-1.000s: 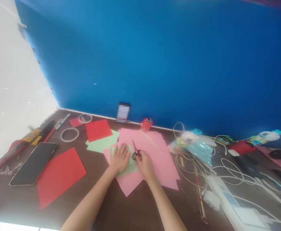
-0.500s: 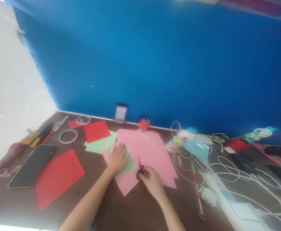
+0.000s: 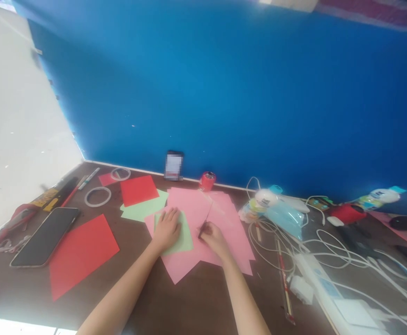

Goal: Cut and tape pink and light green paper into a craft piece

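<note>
My left hand [image 3: 167,229] lies flat with fingers spread on a small light green paper [image 3: 185,237], which rests on a stack of pink sheets [image 3: 220,218] on the dark brown table. My right hand [image 3: 214,237] is closed round the handles of small scissors [image 3: 205,222], whose blades point up and away over the pink paper just right of the green piece.
A red sheet [image 3: 84,253] and a phone [image 3: 45,236] lie to the left, with another red sheet [image 3: 138,189], green paper [image 3: 141,210] and tape rings [image 3: 97,196]. White cables [image 3: 332,253], a power strip [image 3: 325,288] and bottles crowd the right. A blue wall stands behind.
My right hand with the scissors pulled back toward me, then moved forward again beside the green paper; the blades now tilt to the right. My left hand stayed on the green paper.
</note>
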The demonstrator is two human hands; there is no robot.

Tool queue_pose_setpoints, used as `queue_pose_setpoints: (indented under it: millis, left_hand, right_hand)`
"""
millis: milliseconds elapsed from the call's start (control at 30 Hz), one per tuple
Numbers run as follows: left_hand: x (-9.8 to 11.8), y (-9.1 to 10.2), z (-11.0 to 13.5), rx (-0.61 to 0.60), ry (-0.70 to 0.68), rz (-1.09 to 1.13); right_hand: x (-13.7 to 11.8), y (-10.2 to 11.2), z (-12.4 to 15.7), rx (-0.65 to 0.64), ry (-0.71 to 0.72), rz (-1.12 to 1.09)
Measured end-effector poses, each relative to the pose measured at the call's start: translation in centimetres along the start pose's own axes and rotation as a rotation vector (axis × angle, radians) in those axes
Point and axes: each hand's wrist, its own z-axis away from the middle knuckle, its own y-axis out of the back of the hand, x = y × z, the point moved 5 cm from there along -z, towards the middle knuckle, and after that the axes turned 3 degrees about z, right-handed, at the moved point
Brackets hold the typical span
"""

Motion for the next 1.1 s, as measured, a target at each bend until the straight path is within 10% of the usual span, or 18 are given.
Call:
queue_pose_setpoints:
  millis: [733, 1100]
  left_hand:
    - [-2.3, 3.5, -1.0, 0.245, 0.041, 0.577]
    - [-7.5, 6.2, -0.7, 0.239, 0.357, 1.069]
  right_hand:
    - [-0.9, -1.0, -0.3, 0.063, 0.176, -0.045]
    - [-1.1, 2.4, 0.3, 0.301, 0.439, 0.57]
